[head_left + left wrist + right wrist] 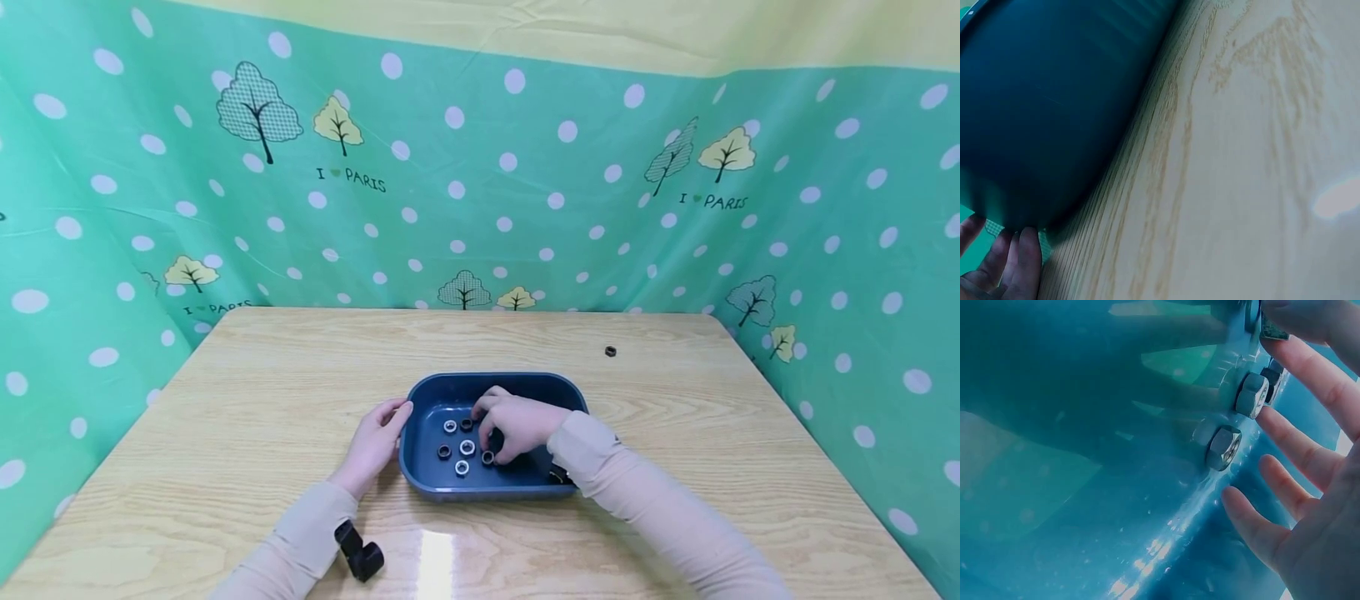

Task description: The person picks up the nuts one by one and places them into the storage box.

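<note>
A dark blue plastic bin (495, 493) stands on the table with several metal hex nuts in it. My left hand (375, 442) holds the bin's left end, thumb at the rim; in the left wrist view its fingers (1022, 259) lie against the outer wall. My right hand (517, 425) reaches down into the bin and pinches a hex nut (1274, 330) between thumb and index finger. Its other fingers are spread. Silvery nuts (467, 447) and darker nuts (444, 452) lie left of this hand, and two show near its fingertips in the right wrist view, one a silvery nut (1225, 448).
One dark nut (611, 351) lies on the wooden table (300, 375), behind and to the right of the bin. A black wrist device (360, 552) sits at the left sleeve. Green patterned cloth (450, 167) hangs behind the table and at both sides.
</note>
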The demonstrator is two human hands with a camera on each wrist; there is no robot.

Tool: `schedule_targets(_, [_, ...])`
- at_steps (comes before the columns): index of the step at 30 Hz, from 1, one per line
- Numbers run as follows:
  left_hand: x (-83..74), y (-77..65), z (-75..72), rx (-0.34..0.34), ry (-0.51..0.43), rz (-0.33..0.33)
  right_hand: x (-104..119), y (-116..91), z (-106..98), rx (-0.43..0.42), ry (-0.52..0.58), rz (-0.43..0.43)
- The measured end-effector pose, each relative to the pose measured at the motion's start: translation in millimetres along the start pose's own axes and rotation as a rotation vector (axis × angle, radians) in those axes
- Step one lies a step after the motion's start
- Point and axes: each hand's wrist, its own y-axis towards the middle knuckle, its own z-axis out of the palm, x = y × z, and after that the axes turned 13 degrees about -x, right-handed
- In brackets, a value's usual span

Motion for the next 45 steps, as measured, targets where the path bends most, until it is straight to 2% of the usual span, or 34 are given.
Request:
schedule_targets(19, [0.1, -0.6, 0.0, -0.014, 0.011, 0.000, 1.3, -0.8, -0.5, 0.009, 0.011, 0.066])
schedule_targets(27, [0.1, -0.7, 0.3, -0.002, 0.021, -0.002, -2.2, -2.0, -6.9, -0.005, 0.114, 0.112])
schedule_targets(37, [0.3, -1.0, -1.1, 0.005, 0.051, 0.011, -11.9, -2.3, -13.8, -0.049, 0.245, 0.091])
schedule_targets(45, [0.5, -0.5, -1.1, 0.001, 0.038, 0.013, -11.9, -11.5, -32.2, -0.075, 0.316, 0.104])
